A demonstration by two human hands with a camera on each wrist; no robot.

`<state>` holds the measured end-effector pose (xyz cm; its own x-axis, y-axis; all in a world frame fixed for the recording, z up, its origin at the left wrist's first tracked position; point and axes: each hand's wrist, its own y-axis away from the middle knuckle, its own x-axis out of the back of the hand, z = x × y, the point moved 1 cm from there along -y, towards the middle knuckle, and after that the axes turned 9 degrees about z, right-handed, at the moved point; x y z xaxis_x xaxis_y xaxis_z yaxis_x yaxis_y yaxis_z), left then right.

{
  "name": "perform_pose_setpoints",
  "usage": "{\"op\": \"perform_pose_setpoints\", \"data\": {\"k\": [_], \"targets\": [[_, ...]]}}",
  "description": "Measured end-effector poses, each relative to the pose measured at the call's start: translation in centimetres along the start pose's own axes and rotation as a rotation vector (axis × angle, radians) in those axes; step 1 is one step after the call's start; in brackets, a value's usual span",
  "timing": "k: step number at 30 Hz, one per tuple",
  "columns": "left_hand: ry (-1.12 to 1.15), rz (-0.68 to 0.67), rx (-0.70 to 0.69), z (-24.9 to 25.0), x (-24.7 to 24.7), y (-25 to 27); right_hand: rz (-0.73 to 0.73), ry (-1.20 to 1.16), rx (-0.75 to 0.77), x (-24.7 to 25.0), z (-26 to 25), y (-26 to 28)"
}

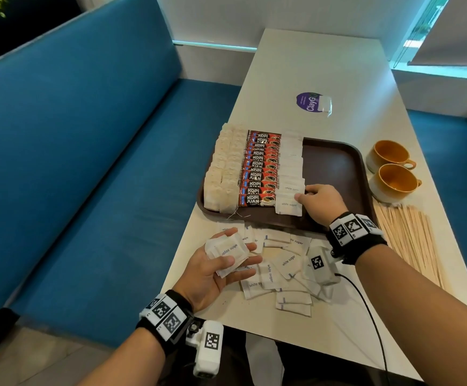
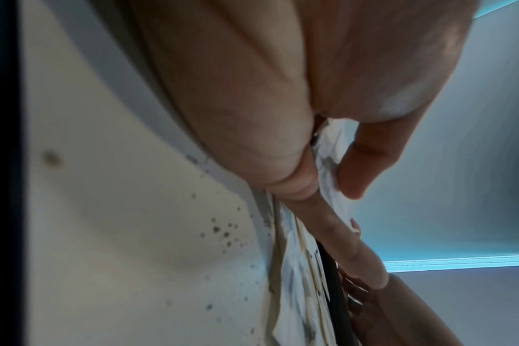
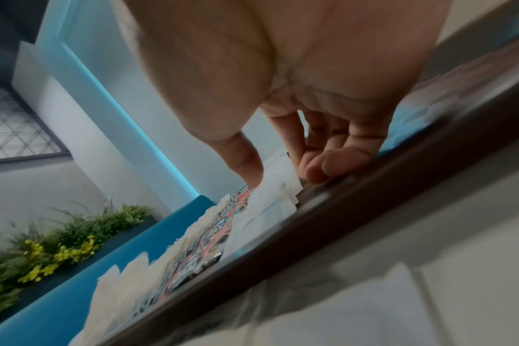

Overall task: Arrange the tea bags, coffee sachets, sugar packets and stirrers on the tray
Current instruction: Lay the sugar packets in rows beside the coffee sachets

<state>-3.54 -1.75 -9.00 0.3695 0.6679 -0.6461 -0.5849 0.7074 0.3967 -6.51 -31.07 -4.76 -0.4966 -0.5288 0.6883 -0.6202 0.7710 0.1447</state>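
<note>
A brown tray (image 1: 335, 162) holds tea bags (image 1: 221, 174) along its left side, red coffee sachets (image 1: 260, 168) beside them and a column of white sugar packets (image 1: 292, 165) to their right. My right hand (image 1: 304, 194) is low on the tray and pinches the right edge of a near sugar packet (image 1: 289, 203). In the right wrist view its thumb (image 3: 250, 173) lies on the packets (image 3: 270, 206). My left hand (image 1: 242, 247) is palm up and grips a small stack of sugar packets (image 1: 226, 252), thumb (image 2: 353, 173) on top. Wooden stirrers (image 1: 407, 240) lie on the table to the tray's right.
Several loose sugar packets (image 1: 282, 271) are scattered on the table (image 1: 296, 65) in front of the tray. Two orange-lined cups (image 1: 388, 154) (image 1: 394, 182) stand right of the tray. A purple sticker (image 1: 307, 103) with one tea bag (image 1: 325, 103) lies beyond it. A blue bench (image 1: 87, 162) runs along the left.
</note>
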Motion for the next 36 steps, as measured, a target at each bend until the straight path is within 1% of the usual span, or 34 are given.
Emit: {"op": "perform_pose_setpoints", "data": {"k": [3, 7, 12, 16, 19, 21, 24, 27, 29, 32, 36], "targets": [[0.000, 0.003, -0.001, 0.0, 0.0, 0.0, -0.015, 0.042, 0.008, -0.4, -0.5, 0.1], [0.001, 0.010, -0.003, 0.0, -0.1, 0.0, 0.016, 0.033, -0.021, -0.2, -0.6, -0.1], [0.006, 0.014, -0.008, 0.0, -0.2, 0.0, -0.013, 0.032, -0.041, 0.0, -1.2, -0.1], [0.025, 0.010, -0.008, 0.0, -0.1, 0.0, 0.062, -0.010, -0.077, 0.6, -1.1, 0.9], [0.041, 0.007, 0.003, -0.1, 0.0, -0.1, 0.086, -0.110, -0.014, 0.8, -1.4, 3.3], [0.030, 0.017, 0.003, -0.2, -0.1, -0.1, 0.026, -0.165, 0.058, 0.5, -1.6, 5.7], [-0.027, 0.043, 0.000, -0.4, -0.3, 0.1, -0.122, -0.205, 0.145, -0.2, -2.0, 9.7], [-0.068, 0.040, 0.013, -0.3, -0.4, 0.6, -0.210, -0.255, 0.138, -1.6, -1.9, 12.3], [-0.131, 0.043, 0.014, -0.2, -0.5, 0.9, -0.233, -0.291, 0.124, -2.4, -1.6, 13.3], [-0.193, 0.077, -0.002, -0.2, -0.7, 1.3, -0.221, -0.388, 0.141, -2.9, -1.1, 14.3], [-0.205, 0.168, -0.047, -0.4, -1.1, 1.2, -0.179, -0.536, 0.112, -2.6, -0.3, 14.9]]}}
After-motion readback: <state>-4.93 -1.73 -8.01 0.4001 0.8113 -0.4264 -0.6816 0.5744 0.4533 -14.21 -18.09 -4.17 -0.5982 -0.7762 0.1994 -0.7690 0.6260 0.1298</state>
